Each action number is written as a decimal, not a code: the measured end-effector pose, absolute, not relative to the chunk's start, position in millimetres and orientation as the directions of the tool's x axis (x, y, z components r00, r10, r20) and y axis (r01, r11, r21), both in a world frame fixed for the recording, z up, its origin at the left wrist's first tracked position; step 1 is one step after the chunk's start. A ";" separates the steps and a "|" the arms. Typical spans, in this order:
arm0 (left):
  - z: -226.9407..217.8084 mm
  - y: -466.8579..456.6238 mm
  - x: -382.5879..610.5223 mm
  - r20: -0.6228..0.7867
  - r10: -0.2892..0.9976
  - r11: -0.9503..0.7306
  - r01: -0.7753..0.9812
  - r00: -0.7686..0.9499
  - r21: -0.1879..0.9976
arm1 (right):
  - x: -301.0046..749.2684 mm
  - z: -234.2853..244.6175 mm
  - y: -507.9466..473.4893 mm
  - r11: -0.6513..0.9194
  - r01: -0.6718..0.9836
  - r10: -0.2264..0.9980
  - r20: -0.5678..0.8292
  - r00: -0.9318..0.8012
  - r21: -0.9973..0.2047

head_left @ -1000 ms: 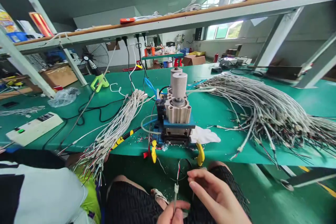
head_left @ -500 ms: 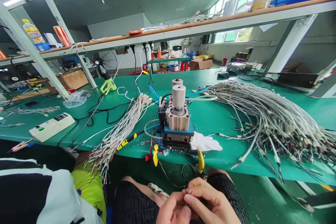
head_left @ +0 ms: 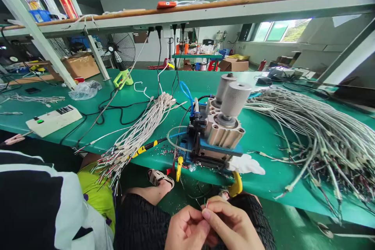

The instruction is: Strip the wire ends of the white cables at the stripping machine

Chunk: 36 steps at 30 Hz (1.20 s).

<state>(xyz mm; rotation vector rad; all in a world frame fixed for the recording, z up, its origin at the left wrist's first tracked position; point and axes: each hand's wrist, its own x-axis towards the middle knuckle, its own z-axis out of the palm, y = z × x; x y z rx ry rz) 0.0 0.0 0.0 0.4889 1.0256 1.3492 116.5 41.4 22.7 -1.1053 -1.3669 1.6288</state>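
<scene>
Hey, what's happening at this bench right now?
A seated person pinches the thin wires of a cable end between the left hand and right hand, low in front of the green table. Just above, a small metal machine is clamped at the table's edge, with a white cable bundle to its left and a bigger cable pile to its right.

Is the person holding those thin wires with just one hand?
No, the left hand and the right hand both pinch the thin wires between their fingertips.
</scene>
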 end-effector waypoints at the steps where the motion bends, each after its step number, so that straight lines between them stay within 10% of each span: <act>1: -2.0 1.1 -2.3 -0.314 0.943 0.206 -0.557 -0.106 0.805 | 114.6 22.2 41.8 -0.201 -0.010 0.899 -0.180 -0.399 -0.980; 15: -12.0 -2.5 -19.8 -0.339 0.941 0.272 -0.602 0.001 0.751 | 107.7 22.3 40.9 -0.245 0.017 0.852 -0.224 -0.473 -0.969; 25: -15.9 -5.0 -11.2 -0.400 0.905 0.316 -0.400 -0.145 0.860 | 117.3 31.2 43.4 0.000 0.200 0.867 -0.100 -0.488 -0.980; 36: -13.2 -8.5 -15.7 -0.229 0.965 0.254 -0.650 0.125 0.716 | 106.0 2.3 39.3 -0.521 -0.192 0.745 -0.333 -0.577 -0.832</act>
